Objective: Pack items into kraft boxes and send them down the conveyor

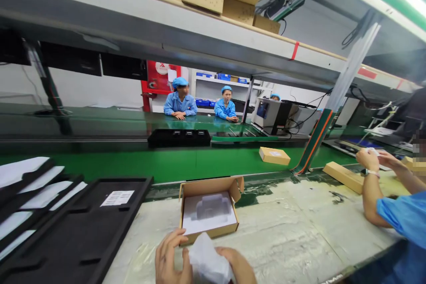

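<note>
Packet (207,257) in white wrap is grasped between left hand (170,257) and right hand (237,265), near an open box (221,231) on a bench (286,235).

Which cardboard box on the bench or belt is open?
The box beyond the wearer's left hand, lid raised; the belt box and long box look shut.

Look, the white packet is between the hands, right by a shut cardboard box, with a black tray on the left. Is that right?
The cardboard box is open, not shut: the head view shows inside it. The white packet is between the left hand and right hand, with the black tray on the left.
</note>
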Demonstrator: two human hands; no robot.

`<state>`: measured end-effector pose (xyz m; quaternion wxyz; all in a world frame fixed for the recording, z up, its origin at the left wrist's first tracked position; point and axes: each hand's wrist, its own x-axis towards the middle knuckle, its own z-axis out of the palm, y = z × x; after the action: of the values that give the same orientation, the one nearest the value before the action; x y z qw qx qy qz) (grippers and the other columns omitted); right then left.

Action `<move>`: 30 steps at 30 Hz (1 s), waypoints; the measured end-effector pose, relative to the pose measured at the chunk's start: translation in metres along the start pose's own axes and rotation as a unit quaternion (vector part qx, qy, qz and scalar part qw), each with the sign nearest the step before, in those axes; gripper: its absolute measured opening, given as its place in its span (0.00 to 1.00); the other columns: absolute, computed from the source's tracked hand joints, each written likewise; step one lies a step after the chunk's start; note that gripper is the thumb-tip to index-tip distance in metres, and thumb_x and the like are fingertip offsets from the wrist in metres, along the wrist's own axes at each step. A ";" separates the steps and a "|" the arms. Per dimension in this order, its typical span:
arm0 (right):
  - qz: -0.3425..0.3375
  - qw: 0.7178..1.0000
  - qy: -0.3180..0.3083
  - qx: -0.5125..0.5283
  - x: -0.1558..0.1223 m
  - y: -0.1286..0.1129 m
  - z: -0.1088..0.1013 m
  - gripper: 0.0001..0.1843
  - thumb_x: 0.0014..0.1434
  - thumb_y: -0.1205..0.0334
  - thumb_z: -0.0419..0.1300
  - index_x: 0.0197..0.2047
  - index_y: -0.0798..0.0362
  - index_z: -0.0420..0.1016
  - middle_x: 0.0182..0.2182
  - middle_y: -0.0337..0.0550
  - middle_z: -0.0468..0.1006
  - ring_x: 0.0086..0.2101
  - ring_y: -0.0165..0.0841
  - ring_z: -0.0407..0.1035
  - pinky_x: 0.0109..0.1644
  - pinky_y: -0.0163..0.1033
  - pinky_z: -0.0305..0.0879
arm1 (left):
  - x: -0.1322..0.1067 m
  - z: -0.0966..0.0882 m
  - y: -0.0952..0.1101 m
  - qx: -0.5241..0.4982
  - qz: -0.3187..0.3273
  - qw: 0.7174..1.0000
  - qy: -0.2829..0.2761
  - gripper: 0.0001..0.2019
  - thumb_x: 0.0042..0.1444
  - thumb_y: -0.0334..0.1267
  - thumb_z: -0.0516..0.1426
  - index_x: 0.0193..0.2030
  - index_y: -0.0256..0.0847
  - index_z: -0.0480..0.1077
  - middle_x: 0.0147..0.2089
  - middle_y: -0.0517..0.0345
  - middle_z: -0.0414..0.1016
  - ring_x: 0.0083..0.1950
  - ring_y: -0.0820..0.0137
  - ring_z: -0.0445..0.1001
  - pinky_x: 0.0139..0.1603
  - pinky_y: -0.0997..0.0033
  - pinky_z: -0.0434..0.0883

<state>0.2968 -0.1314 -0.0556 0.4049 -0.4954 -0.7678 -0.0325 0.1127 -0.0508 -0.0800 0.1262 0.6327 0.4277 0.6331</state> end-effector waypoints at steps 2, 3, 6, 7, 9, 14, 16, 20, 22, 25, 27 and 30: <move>-0.028 0.999 0.007 -0.025 0.020 0.010 -0.015 0.24 0.65 0.68 0.51 0.64 0.48 0.65 0.50 0.46 0.77 0.48 0.40 0.73 0.51 0.43 0.72 | 0.000 -0.001 -0.010 0.086 0.115 0.989 0.029 0.07 0.58 0.34 0.56 0.43 0.44 0.71 0.48 0.53 0.77 0.53 0.56 0.74 0.56 0.54 0.68; -0.041 0.998 -0.004 -0.054 0.033 0.014 -0.020 0.25 0.66 0.69 0.48 0.65 0.51 0.63 0.52 0.49 0.75 0.50 0.41 0.71 0.53 0.46 0.70 | -0.001 0.001 -0.012 0.107 0.133 0.985 0.025 0.10 0.59 0.33 0.55 0.47 0.43 0.71 0.50 0.52 0.77 0.55 0.56 0.73 0.59 0.53 0.66; -0.060 0.975 -0.105 -0.186 0.072 0.025 -0.024 0.24 0.66 0.74 0.47 0.63 0.56 0.63 0.53 0.54 0.73 0.49 0.44 0.68 0.54 0.50 0.67 | -0.005 0.009 -0.012 0.136 0.095 0.984 -0.059 0.20 0.63 0.32 0.52 0.62 0.41 0.62 0.61 0.49 0.71 0.66 0.56 0.64 0.63 0.51 0.65; -0.060 0.962 -0.148 -0.222 0.084 0.028 -0.022 0.22 0.66 0.74 0.48 0.62 0.56 0.64 0.50 0.53 0.74 0.47 0.43 0.69 0.52 0.50 0.67 | -0.007 0.012 -0.012 0.145 0.083 0.981 -0.093 0.24 0.63 0.32 0.51 0.66 0.41 0.58 0.64 0.49 0.68 0.69 0.55 0.60 0.64 0.50 0.65; -0.055 0.943 -0.217 -0.245 0.100 0.036 -0.013 0.20 0.65 0.73 0.52 0.59 0.54 0.67 0.46 0.50 0.76 0.43 0.42 0.70 0.49 0.48 0.68 | -0.011 0.017 -0.017 0.166 0.089 0.972 -0.138 0.29 0.64 0.31 0.51 0.71 0.42 0.51 0.68 0.50 0.63 0.73 0.54 0.54 0.64 0.48 0.67; 0.023 0.936 -0.330 -0.122 0.124 0.065 0.000 0.17 0.68 0.63 0.53 0.58 0.51 0.71 0.52 0.48 0.76 0.49 0.41 0.71 0.53 0.40 0.66 | -0.018 0.017 -0.029 0.193 0.087 0.965 -0.155 0.32 0.65 0.27 0.49 0.73 0.44 0.45 0.71 0.50 0.58 0.75 0.57 0.48 0.64 0.50 0.68; 0.035 0.931 -0.350 -0.094 0.132 0.075 0.002 0.16 0.70 0.59 0.51 0.55 0.50 0.74 0.50 0.45 0.78 0.48 0.37 0.72 0.52 0.36 0.66 | -0.019 0.016 -0.027 0.203 0.083 0.964 -0.152 0.31 0.65 0.27 0.48 0.73 0.43 0.46 0.72 0.50 0.57 0.75 0.56 0.47 0.64 0.50 0.68; 0.059 0.936 -0.333 -0.094 0.137 0.077 0.010 0.18 0.71 0.59 0.48 0.51 0.51 0.77 0.49 0.45 0.78 0.48 0.37 0.72 0.53 0.36 0.66 | -0.018 0.015 -0.020 0.209 0.088 0.960 -0.163 0.29 0.64 0.28 0.49 0.72 0.41 0.50 0.73 0.50 0.55 0.75 0.54 0.46 0.64 0.49 0.68; 0.074 0.943 -0.307 -0.104 0.133 0.070 0.014 0.19 0.71 0.62 0.45 0.53 0.52 0.76 0.51 0.47 0.76 0.49 0.38 0.71 0.56 0.38 0.64 | -0.018 0.015 -0.020 0.205 0.091 0.961 -0.164 0.30 0.64 0.28 0.49 0.72 0.41 0.50 0.73 0.51 0.56 0.75 0.54 0.45 0.64 0.49 0.68; 0.089 0.952 -0.263 -0.127 0.125 0.058 0.016 0.20 0.71 0.64 0.45 0.58 0.48 0.74 0.51 0.45 0.76 0.48 0.38 0.72 0.55 0.39 0.65 | -0.019 0.014 -0.021 0.202 0.100 0.960 -0.164 0.30 0.63 0.28 0.49 0.72 0.41 0.50 0.72 0.50 0.56 0.75 0.53 0.46 0.64 0.48 0.68; 0.093 0.957 -0.236 -0.140 0.122 0.053 0.015 0.19 0.70 0.64 0.48 0.57 0.44 0.75 0.49 0.42 0.78 0.47 0.38 0.73 0.51 0.39 0.66 | -0.019 0.014 -0.021 0.200 0.101 0.960 -0.168 0.31 0.63 0.27 0.49 0.73 0.41 0.49 0.72 0.49 0.55 0.75 0.52 0.45 0.64 0.47 0.67; 0.098 0.957 -0.209 -0.173 0.123 0.052 0.013 0.16 0.69 0.62 0.53 0.51 0.41 0.80 0.43 0.42 0.82 0.44 0.40 0.74 0.51 0.41 0.65 | -0.019 0.013 -0.020 0.193 0.098 0.960 -0.176 0.31 0.63 0.27 0.49 0.73 0.41 0.47 0.73 0.48 0.55 0.75 0.51 0.44 0.65 0.45 0.66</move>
<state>0.3078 -0.0083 -0.0020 0.1447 -0.6266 -0.7655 -0.0210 0.1204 -0.0469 -0.1093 0.0121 0.7856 0.4485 0.4260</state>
